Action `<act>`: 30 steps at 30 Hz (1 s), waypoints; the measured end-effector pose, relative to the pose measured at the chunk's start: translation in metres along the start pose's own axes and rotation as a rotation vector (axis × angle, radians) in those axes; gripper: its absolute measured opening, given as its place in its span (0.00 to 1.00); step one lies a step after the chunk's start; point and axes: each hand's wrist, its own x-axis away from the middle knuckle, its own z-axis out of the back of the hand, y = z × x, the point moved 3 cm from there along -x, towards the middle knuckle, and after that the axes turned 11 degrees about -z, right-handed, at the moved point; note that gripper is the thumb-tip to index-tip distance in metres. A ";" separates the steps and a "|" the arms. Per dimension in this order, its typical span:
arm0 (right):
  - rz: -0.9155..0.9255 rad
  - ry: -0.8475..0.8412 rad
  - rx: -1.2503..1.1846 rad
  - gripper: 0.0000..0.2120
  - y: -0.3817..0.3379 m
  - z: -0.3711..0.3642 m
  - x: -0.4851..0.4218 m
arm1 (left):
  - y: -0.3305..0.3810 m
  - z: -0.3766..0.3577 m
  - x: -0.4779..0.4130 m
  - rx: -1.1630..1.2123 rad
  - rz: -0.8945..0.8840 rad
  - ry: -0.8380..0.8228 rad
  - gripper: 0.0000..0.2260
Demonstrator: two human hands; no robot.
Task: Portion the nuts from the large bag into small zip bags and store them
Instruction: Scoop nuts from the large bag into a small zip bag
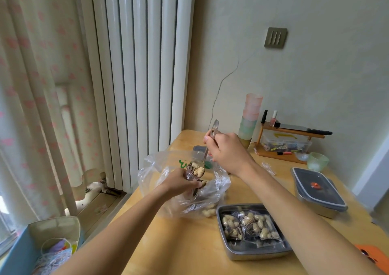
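A metal spoon (207, 148) is held by the right hand (226, 151), with the fingers closed around the upper part of its handle, so that the handle end points up toward the wall. The bowl of the spoon is loaded with peanuts in shell (197, 169) and some striped seeds, and it is kept just above the opening of a small zip bag (192, 177). This small bag is pinched at its mouth by the left hand (179, 183), whose fingers are pressed together on the plastic. Both hands are placed over the large bag (181, 190), a clear plastic bag with a green print, which lies open on the wooden table (179, 243); more nuts are seen through its lower part, near the table surface. Just beside the large bag, to the right, an open metal tray (252, 251) is set, and filled zip bags (250, 225) of peanuts and seeds are laid inside it. Further right, a second metal container (320, 187) is closed with a grey lid. Behind it, a stack of pink and green plastic cups (250, 116) and a small wooden rack (284, 146) are placed near the wall.
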 end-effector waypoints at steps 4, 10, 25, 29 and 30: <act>0.046 0.035 0.028 0.16 -0.003 0.000 0.002 | -0.001 -0.001 0.002 0.049 -0.031 0.031 0.17; 0.052 -0.023 0.013 0.14 -0.007 -0.001 0.003 | 0.000 0.001 0.001 -0.017 -0.068 0.060 0.16; 0.302 -0.016 0.243 0.13 -0.042 0.003 0.011 | -0.004 -0.009 0.003 0.173 -0.091 0.039 0.18; 0.276 -0.020 0.229 0.13 -0.038 0.005 0.009 | -0.003 -0.010 0.005 0.196 -0.071 0.051 0.14; 0.268 -0.013 0.225 0.14 -0.036 0.005 0.009 | -0.004 -0.009 0.005 0.179 -0.066 0.064 0.14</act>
